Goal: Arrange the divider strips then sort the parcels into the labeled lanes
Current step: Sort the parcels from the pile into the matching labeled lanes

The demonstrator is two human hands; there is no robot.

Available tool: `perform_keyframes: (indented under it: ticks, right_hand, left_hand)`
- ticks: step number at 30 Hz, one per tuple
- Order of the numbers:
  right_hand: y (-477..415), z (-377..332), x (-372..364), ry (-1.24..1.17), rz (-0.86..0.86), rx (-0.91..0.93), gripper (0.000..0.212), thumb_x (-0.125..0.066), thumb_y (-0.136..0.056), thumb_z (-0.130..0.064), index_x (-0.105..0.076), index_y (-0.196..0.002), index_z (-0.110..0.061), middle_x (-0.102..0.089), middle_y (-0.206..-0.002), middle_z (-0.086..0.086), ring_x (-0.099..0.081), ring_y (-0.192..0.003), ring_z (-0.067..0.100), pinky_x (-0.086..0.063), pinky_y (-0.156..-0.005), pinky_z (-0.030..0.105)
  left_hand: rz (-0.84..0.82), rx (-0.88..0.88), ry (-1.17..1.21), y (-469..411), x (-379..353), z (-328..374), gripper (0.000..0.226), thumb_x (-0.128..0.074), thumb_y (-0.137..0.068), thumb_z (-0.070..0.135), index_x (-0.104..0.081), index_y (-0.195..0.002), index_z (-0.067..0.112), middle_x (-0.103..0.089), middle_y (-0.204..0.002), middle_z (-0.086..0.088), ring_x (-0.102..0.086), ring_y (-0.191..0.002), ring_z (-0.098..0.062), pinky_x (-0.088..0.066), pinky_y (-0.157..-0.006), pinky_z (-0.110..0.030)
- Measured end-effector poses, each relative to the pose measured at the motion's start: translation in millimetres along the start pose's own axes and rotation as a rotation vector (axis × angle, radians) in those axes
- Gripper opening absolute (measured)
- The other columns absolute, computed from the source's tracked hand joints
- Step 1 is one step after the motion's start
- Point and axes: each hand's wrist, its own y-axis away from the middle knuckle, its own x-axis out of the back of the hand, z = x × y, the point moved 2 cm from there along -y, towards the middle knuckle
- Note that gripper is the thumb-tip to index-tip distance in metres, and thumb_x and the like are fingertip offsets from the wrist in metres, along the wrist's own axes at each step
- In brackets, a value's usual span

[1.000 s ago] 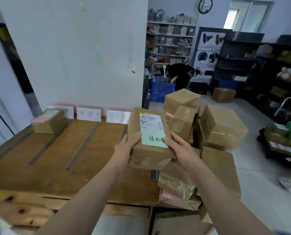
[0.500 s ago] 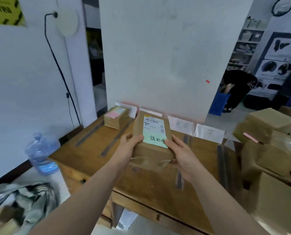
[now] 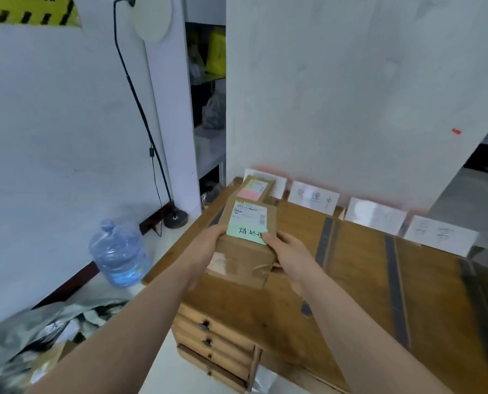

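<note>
A brown cardboard parcel (image 3: pixel 244 260) with a white shipping label and a green handwritten note is held over the left end of the wooden table (image 3: pixel 351 294). My left hand (image 3: pixel 208 245) grips its left side and my right hand (image 3: pixel 289 258) grips its right side. Behind it, in the leftmost lane, lies another parcel (image 3: pixel 255 189) with a pink note. Dark divider strips (image 3: pixel 324 240) (image 3: pixel 395 285) run front to back across the tabletop. White lane label cards (image 3: pixel 314 197) (image 3: pixel 375 216) (image 3: pixel 440 235) lean against the wall at the back edge.
A large water bottle (image 3: pixel 117 251) stands on the floor left of the table, beside a lamp stand (image 3: pixel 176 218) with a black cable. Crumpled grey bags (image 3: pixel 38 336) lie at the lower left. Drawers (image 3: pixel 214 345) face out from the table's left end.
The view has swung left, away from the parcel stack on the right. Both hands have carried the green-note parcel leftward to the leftmost lane, near the pink-note parcel.
</note>
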Motion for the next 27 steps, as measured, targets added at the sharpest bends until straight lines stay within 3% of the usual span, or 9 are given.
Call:
perform_keyframes:
  ticks: [2, 7, 10, 12, 13, 15, 18, 22, 27]
  right_hand:
    - [-24.1, -1.9, -12.5, 0.028, -0.012, -0.027, 0.029, -0.058, -0.096, -0.03, -0.057, -0.123, -0.02, -0.071, -0.104, -0.005, -0.07, -0.073, 0.008, -0.052, -0.049, 0.021]
    - [-84.5, -2.8, -32.1, 0.064, -0.028, -0.094, 0.035, -0.059, -0.095, -0.031, -0.053, -0.128, -0.019, -0.069, -0.109, -0.003, -0.068, -0.084, 0.012, -0.051, -0.054, 0.023]
    - [-117.7, 1.2, -41.5, 0.068, -0.01, -0.142, 0.037, -0.06, -0.095, -0.031, -0.053, -0.129, -0.018, -0.069, -0.111, -0.002, -0.066, -0.082, 0.012, -0.049, -0.052, 0.021]
    - [-136.4, 5.6, -47.4, 0.068, 0.006, -0.173, 0.034, -0.06, -0.095, -0.03, -0.055, -0.127, -0.019, -0.069, -0.108, -0.003, -0.066, -0.081, 0.011, -0.048, -0.046, 0.018]
    - [-145.4, 8.3, -50.4, 0.064, 0.017, -0.188, 0.033, -0.06, -0.095, -0.028, -0.056, -0.127, -0.019, -0.069, -0.108, -0.003, -0.066, -0.082, 0.011, -0.048, -0.046, 0.018]
    - [-163.3, 15.8, -56.0, 0.045, 0.044, -0.213, 0.035, -0.059, -0.095, -0.025, -0.055, -0.13, -0.018, -0.068, -0.114, -0.001, -0.065, -0.09, 0.014, -0.051, -0.057, 0.022]
    - [-186.0, 28.2, -63.5, 0.01, 0.104, -0.242, 0.038, -0.058, -0.096, -0.022, -0.052, -0.133, -0.016, -0.065, -0.122, 0.002, -0.063, -0.1, 0.018, -0.055, -0.075, 0.03]
    - [-207.7, 41.6, -71.4, -0.053, 0.192, -0.272, 0.036, -0.057, -0.096, -0.014, -0.053, -0.132, -0.017, -0.064, -0.125, 0.002, -0.061, -0.105, 0.019, -0.053, -0.08, 0.031]
    - [-227.1, 61.5, -76.6, -0.124, 0.269, -0.292, 0.04, -0.056, -0.094, -0.005, -0.054, -0.132, -0.017, -0.066, -0.124, 0.003, -0.063, -0.107, 0.019, -0.053, -0.091, 0.037]
  left_hand:
    - [0.032, 0.031, 0.029, -27.8, 14.2, -7.3, 0.035, -0.056, -0.058, 0.068, -0.076, -0.076, 0.046, -0.078, -0.09, 0.006, -0.073, -0.086, -0.015, -0.049, -0.087, -0.037]
    - [0.095, 0.088, 0.066, -92.8, 38.0, -19.2, 0.034, -0.052, -0.078, 0.057, -0.078, -0.077, 0.036, -0.078, -0.089, 0.0, -0.075, -0.077, -0.017, -0.052, -0.068, -0.033]
    - [0.107, 0.108, 0.012, -124.0, 47.2, -22.3, 0.037, -0.046, -0.086, 0.054, -0.077, -0.074, 0.037, -0.076, -0.073, 0.007, -0.072, -0.06, -0.009, -0.05, -0.053, -0.022]
    - [0.082, 0.109, -0.065, -140.9, 52.5, -21.8, 0.039, -0.041, -0.091, 0.052, -0.073, -0.084, 0.031, -0.073, -0.064, 0.01, -0.066, -0.049, -0.004, -0.044, -0.04, -0.015]
    - [0.061, 0.107, -0.106, -149.4, 55.0, -21.7, 0.037, -0.039, -0.094, 0.05, -0.07, -0.094, 0.03, -0.073, -0.067, 0.01, -0.067, -0.052, -0.005, -0.045, -0.043, -0.016]
    - [0.009, 0.084, -0.162, -168.1, 59.1, -23.9, 0.036, -0.035, -0.099, 0.046, -0.064, -0.113, 0.03, -0.076, -0.088, 0.005, -0.072, -0.076, -0.011, -0.057, -0.066, -0.03]
    - [-0.054, 0.08, -0.25, -194.4, 61.7, -27.0, 0.035, -0.031, -0.104, 0.039, -0.055, -0.128, 0.03, -0.068, -0.118, 0.0, -0.065, -0.108, -0.023, -0.049, -0.1, -0.048]
    - [-0.096, 0.14, -0.299, -218.1, 64.6, -33.7, 0.048, -0.035, -0.105, 0.04, -0.033, -0.151, 0.027, -0.053, -0.142, -0.002, -0.05, -0.129, -0.027, -0.044, -0.106, -0.049]
    - [-0.195, 0.146, -0.261, -240.4, 68.7, -48.0, 0.043, -0.04, -0.104, 0.036, -0.039, -0.146, 0.027, -0.059, -0.134, 0.002, -0.055, -0.121, -0.02, -0.049, -0.102, -0.042]
